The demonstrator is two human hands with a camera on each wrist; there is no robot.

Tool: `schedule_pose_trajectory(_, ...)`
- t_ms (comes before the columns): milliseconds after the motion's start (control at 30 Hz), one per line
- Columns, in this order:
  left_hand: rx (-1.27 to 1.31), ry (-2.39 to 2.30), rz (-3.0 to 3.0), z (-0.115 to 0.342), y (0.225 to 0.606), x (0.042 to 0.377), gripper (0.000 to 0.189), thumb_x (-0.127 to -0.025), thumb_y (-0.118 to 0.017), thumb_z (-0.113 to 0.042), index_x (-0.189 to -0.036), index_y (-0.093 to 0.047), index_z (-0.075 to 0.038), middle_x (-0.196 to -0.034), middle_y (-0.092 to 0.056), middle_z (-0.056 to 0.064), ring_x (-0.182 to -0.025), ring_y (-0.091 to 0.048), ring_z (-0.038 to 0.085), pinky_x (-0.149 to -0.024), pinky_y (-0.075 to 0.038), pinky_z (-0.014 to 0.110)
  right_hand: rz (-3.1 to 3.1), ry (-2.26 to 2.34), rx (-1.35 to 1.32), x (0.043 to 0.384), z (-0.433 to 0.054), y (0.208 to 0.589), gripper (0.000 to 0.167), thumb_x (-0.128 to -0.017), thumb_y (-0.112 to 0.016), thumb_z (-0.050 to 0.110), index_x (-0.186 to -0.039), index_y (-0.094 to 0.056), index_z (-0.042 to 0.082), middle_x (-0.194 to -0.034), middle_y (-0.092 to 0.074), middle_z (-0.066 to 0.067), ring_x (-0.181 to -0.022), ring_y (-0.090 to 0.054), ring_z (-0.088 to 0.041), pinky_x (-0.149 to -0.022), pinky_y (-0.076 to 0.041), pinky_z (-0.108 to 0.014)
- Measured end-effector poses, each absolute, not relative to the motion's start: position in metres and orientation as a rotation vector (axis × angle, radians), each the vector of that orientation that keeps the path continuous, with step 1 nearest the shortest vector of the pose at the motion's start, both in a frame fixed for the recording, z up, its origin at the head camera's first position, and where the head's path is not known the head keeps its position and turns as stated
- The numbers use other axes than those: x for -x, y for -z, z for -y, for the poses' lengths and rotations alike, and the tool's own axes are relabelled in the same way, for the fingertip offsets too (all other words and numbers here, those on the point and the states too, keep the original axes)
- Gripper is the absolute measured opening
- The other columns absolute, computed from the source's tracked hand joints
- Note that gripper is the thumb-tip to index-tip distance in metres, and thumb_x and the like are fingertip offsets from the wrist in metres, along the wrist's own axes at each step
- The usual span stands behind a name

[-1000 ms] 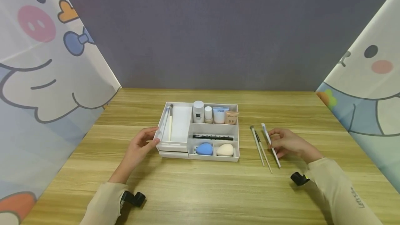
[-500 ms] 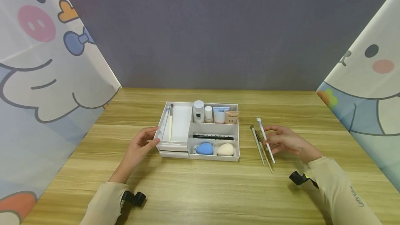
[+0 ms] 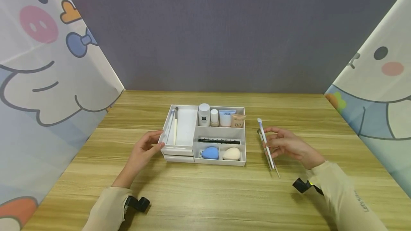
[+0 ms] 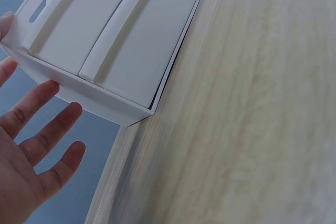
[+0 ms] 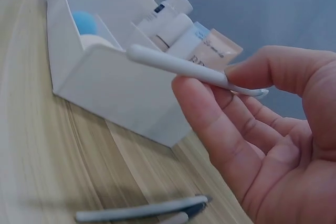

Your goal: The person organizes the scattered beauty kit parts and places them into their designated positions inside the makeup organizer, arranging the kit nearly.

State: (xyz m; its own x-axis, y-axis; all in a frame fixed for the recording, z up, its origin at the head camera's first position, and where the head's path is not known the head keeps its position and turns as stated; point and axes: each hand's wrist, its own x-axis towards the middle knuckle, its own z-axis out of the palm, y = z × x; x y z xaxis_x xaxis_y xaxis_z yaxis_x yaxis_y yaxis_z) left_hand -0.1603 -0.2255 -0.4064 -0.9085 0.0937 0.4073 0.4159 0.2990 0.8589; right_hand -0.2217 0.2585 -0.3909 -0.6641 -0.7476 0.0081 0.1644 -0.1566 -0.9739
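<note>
In the head view my right hand (image 3: 285,147) pinches a white-handled makeup brush (image 3: 267,149) between thumb and fingertips, raised off the table. The right wrist view shows the brush's rounded handle end (image 5: 157,60) pointing at the organizer box. Two more makeup brushes (image 5: 142,211) lie on the table below, partly hidden by the held one in the head view. My left hand (image 3: 146,150) rests against the left front corner of the white organizer (image 3: 219,163), fingers spread and fairly straight (image 4: 39,140). Two brushes (image 3: 175,127) lie in its left tray.
The organizer's right compartments hold a white bottle (image 3: 204,115), a small white-capped bottle (image 3: 214,117), a blue-white tube (image 3: 226,118), a BB tube (image 3: 238,121), a black pen (image 3: 219,141), and blue (image 3: 210,153) and cream sponges (image 3: 232,153). Two drawers (image 4: 142,40) face the front.
My right hand has lifted the makeup brush and carried it left, over the two brushes on the table. The left hand keeps its place at the organizer.
</note>
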Motion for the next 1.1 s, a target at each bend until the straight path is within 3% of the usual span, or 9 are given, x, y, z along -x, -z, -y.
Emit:
schedule_pose_trajectory(400, 0.475, 1.642, 2.285, 0.226, 0.407, 0.160, 0.034, -0.092, -0.063, 0.009, -0.125, -0.058, 0.005, -0.105, -0.068, 0.012, -0.096, -0.061, 0.002, -0.076, -0.050, 0.020, -1.481, 1.966, 0.729, 0.224, -0.238, 0.395, 0.038, -0.097, -0.044, -0.013, -0.123, -0.051, 0.014, -0.099, -0.067, -0.008, -0.084, -0.071, -0.024, -0.068, -0.059, -0.034)
schedule_pose_trajectory(667, 0.487, 1.663, 2.261, 0.226, 0.408, 0.161, 0.034, -0.091, -0.063, 0.011, -0.125, -0.057, 0.007, -0.105, -0.068, 0.000, -0.096, -0.061, 0.002, -0.077, -0.050, 0.019, -1.504, 2.013, 0.712, 0.222, -0.216, 0.394, 0.039, -0.095, -0.048, -0.014, -0.124, -0.050, 0.012, -0.099, -0.067, -0.009, -0.081, -0.070, -0.023, -0.066, -0.059, -0.035)
schedule_pose_trajectory(900, 0.458, 1.640, 2.285, 0.226, 0.408, 0.159, 0.034, -0.092, -0.063, 0.009, -0.125, -0.057, 0.006, -0.106, -0.068, 0.015, -0.097, -0.061, 0.002, -0.077, -0.050, 0.020, -1.513, 2.006, 0.677, 0.221, -0.196, 0.392, 0.038, -0.094, -0.051, -0.014, -0.125, -0.048, 0.007, -0.096, -0.069, -0.009, -0.076, -0.070, -0.019, -0.064, -0.059, -0.035)
schedule_pose_trajectory(1100, 0.473, 1.664, 2.262, 0.226, 0.409, 0.161, 0.034, -0.091, -0.063, 0.010, -0.124, -0.057, 0.007, -0.104, -0.068, 0.000, -0.096, -0.061, 0.002, -0.077, -0.050, 0.020, -1.496, 1.998, 0.681, 0.220, -0.183, 0.390, 0.039, -0.093, -0.053, -0.013, -0.126, -0.049, 0.009, -0.093, -0.068, -0.004, -0.076, -0.069, -0.017, -0.064, -0.059, -0.033)
